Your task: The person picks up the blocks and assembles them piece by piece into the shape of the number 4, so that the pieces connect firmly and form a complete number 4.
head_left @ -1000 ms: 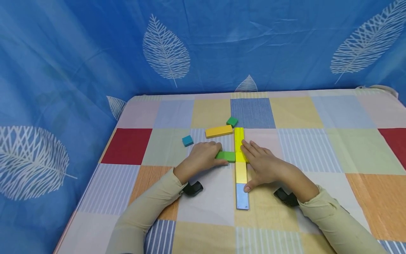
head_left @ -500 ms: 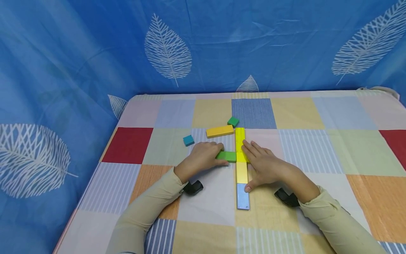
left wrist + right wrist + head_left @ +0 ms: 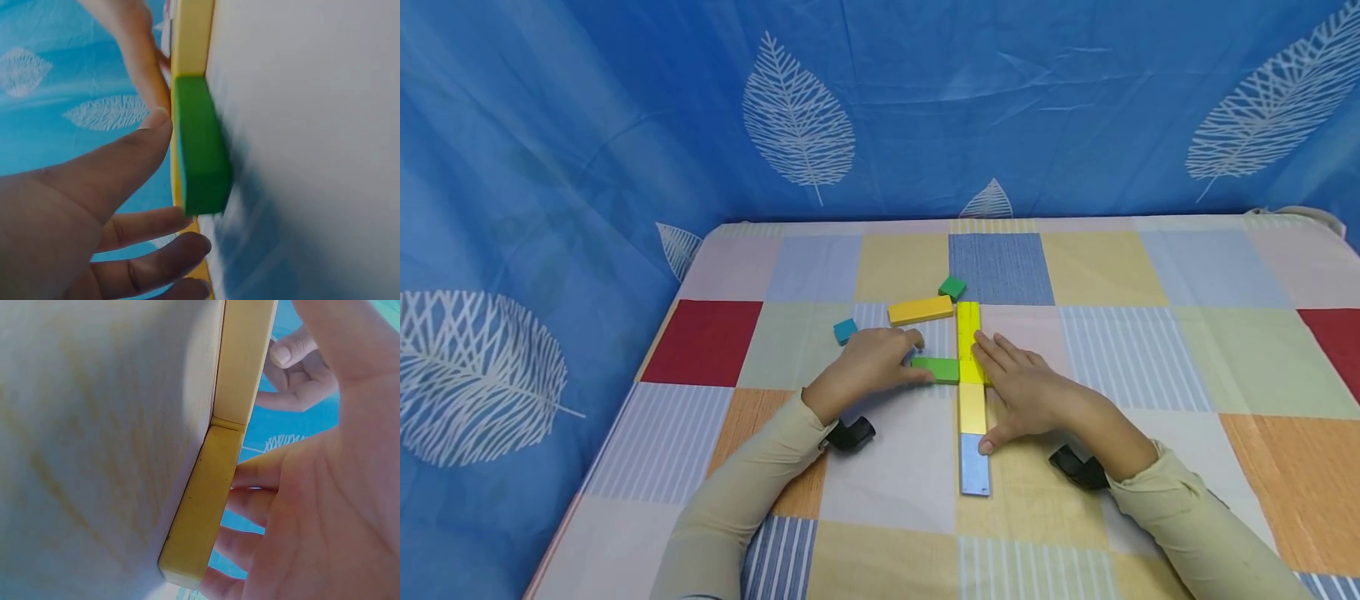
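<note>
Several flat blocks form a line in the head view: a long bright yellow block [image 3: 967,321], another yellow piece [image 3: 972,372], a pale yellow block [image 3: 972,408] and a light blue block [image 3: 975,475] nearest the person. A green block [image 3: 942,370] butts against the line from the left. My left hand [image 3: 872,362] is at the green block's outer end, thumb and fingers spread apart around it; the left wrist view shows this green block [image 3: 203,147] ungripped. My right hand [image 3: 1026,387] rests along the line's right side, straight fingers at the yellow blocks and thumb on the light blue one.
Beyond the left hand lie an orange-yellow block [image 3: 921,310], a small green block [image 3: 952,287] and a teal block [image 3: 845,331]. A patchwork cloth [image 3: 887,492] covers the table. Blue leaf-patterned curtains [image 3: 910,108] hang at the back and left.
The left hand has let go of the green block and drawn slightly back to the left, now partly covering the teal block. The right hand and the blocks stay in place.
</note>
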### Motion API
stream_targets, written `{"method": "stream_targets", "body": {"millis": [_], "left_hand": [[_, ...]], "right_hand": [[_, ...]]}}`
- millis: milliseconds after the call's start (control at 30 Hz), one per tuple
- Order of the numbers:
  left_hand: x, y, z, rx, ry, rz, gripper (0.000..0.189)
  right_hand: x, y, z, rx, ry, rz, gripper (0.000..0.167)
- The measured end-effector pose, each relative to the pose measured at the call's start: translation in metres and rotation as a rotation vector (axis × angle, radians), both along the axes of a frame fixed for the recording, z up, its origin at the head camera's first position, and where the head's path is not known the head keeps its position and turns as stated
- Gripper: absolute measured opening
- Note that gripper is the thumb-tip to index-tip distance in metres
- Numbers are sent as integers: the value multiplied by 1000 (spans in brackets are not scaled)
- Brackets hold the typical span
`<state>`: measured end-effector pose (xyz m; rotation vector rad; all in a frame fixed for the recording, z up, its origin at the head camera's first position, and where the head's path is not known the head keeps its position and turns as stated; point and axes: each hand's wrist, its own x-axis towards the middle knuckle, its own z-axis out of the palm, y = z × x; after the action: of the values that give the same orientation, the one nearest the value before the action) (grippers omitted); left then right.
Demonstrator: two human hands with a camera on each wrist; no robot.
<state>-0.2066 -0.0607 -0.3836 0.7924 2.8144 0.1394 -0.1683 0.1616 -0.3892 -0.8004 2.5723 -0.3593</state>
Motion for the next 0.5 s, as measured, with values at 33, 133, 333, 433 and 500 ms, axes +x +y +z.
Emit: {"method": "stream_targets", "body": {"millis": [33, 133, 333, 433, 500], "left_hand": [[-1, -1, 2, 5, -13, 12, 56], [-5, -5, 6, 11, -51, 52, 58], [-13, -18, 12, -3, -45, 101, 59], [-17, -27, 16, -10, -42, 140, 59], [-21, -33, 19, -14, -41, 182, 60]], "right_hand": [[0, 0, 0, 1, 2, 1, 131], [0, 0, -1, 1, 5, 1, 131], [0, 1, -1, 1, 4, 0, 131], [0, 1, -1, 3, 5, 4, 131], [0, 1, -1, 4, 4, 5, 131]]}}
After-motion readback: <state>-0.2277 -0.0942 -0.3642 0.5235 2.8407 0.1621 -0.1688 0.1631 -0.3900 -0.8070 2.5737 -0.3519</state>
